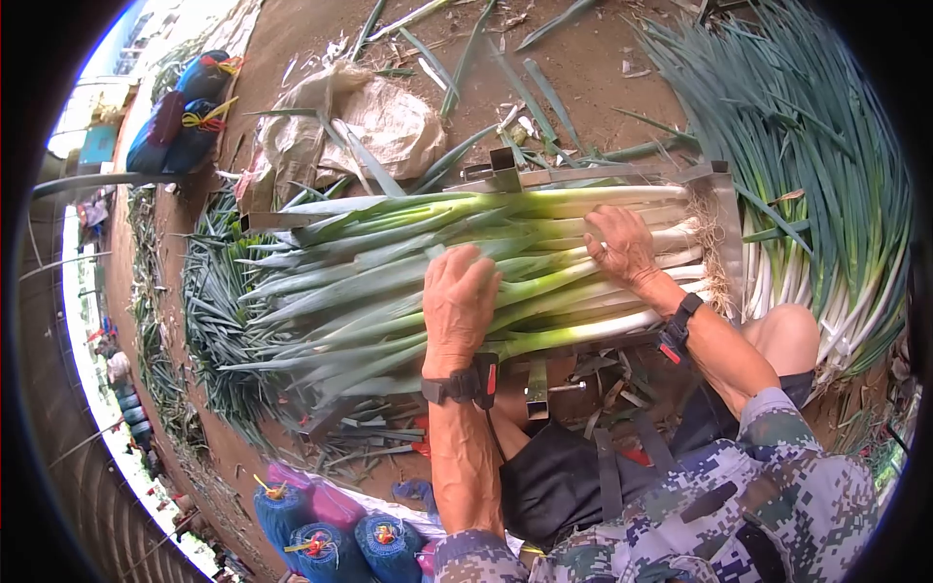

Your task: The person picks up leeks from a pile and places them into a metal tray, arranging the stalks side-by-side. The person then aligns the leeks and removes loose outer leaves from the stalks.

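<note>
A layer of long green onions (pixel 379 262) lies side by side across a low metal frame (pixel 724 223), with the white root ends to the right and the leaves to the left. My left hand (pixel 459 299) is closed over the green stalks near the middle, its fingertips hidden beneath the knuckles. Farther right, my right hand (pixel 622 245) curls its fingers and thumb around a pale stalk, close to the roots (pixel 712 248). Both wrists wear black straps.
At the right lies a big pile of green onions (pixel 816 165). Cut leaves (pixel 228 321) heap at the left. A crumpled woven sack (pixel 379 121) rests beyond the frame. Blue net-wrapped bundles (pixel 384 549) stand at the lower left, more bundles (pixel 190 121) at the upper left.
</note>
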`<state>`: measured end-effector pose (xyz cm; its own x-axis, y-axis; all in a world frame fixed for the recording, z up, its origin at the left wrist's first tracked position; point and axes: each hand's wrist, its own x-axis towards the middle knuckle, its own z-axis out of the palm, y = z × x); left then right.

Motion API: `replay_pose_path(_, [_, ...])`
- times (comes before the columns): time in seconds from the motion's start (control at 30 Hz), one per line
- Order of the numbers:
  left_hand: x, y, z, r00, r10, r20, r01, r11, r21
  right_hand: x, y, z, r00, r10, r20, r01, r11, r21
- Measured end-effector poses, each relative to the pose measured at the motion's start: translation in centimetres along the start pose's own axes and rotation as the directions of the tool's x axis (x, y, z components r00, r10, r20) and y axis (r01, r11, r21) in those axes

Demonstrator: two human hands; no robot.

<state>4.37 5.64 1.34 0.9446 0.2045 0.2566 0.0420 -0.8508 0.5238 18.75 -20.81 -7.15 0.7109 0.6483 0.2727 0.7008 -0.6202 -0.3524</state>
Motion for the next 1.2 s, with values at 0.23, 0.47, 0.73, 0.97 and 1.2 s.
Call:
replay_pose_path(0.23, [7.0, -5.3, -1.2, 0.996, -0.079, -0.029, 0.083, 0.967, 0.243, -0.5, -0.8, -0.6, 0.999, -0.035, -0.016, 0.034, 0.996, -0.078])
replay_pose_path(0.47, [11.8, -11.5, 0.7, 0.881, -0.278, 0.383, 0.089, 0.892, 0.444, -0.7, -0.3, 0.0, 0.997, -0.007, -0.075, 0.004, 0.999, -0.043])
replay_pose_path(0.73, [12.1, -11.8, -0.7, 0.910, -0.360, 0.207, 0.166, 0.774, 0.611, -0.4, -0.1, 0.8, 0.993, 0.074, -0.092, -0.080, 0.995, -0.059])
replay_pose_path(0.97, [9.8, -9.5, -1.6, 0.988, -0.123, -0.089, 0.145, 0.939, 0.311, 0.1, -0.3, 0.5, 0.988, 0.156, 0.001, -0.156, 0.985, -0.078])
replay_pose_path(1.2, [3.6, -3.9, 0.0, 0.979, 0.007, 0.203, -0.047, 0.980, 0.193, 0.2, -0.1, 0.8, 0.989, 0.148, -0.026, -0.149, 0.988, -0.033])
